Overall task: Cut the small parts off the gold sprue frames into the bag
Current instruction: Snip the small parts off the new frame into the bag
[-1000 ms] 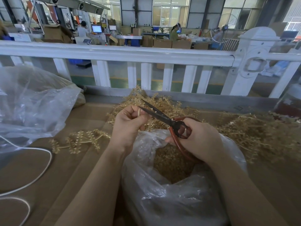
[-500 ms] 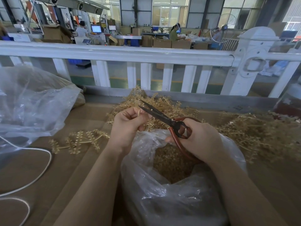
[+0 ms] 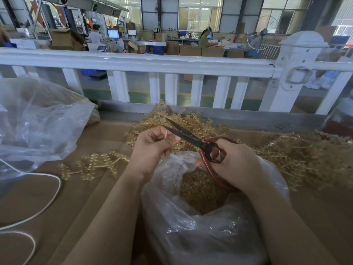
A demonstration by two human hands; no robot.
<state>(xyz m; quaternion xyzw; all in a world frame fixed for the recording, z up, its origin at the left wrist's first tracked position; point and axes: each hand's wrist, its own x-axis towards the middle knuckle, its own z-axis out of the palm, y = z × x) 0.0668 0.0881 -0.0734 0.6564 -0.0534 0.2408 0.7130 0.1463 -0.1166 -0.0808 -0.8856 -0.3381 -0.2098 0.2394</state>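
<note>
Little changed vs the frame 0.5 s before: both hands sat in the same spot over the bag mouth. L hand (image 3: pixel 152 148) was curled, pinching a short gold sprue stub (image 3: pixel 166 134) between thumb and fingers; the stub stood upright just beside the blades. R hand (image 3: pixel 235 165) gripped the red handles of the scissors (image 3: pixel 193 138), fingers through the loops. Blades were parted a bit, tips spread about as wide as before, pointing toward the bench's far edge. Clear bag (image 3: pixel 210 217) sat at the near edge between the forearms, cut gold parts (image 3: pixel 198 190) piled inside. Uncut sprue frames (image 3: pixel 298 153) were heaped along the far edge and far R side; one loose frame (image 3: pixel 95 165) lay L of the L wrist, unmoved. 2nd clear bag (image 3: pixel 38 127) sat at the far L corner, white cable (image 3: pixel 47 205) near the L edge.
</note>
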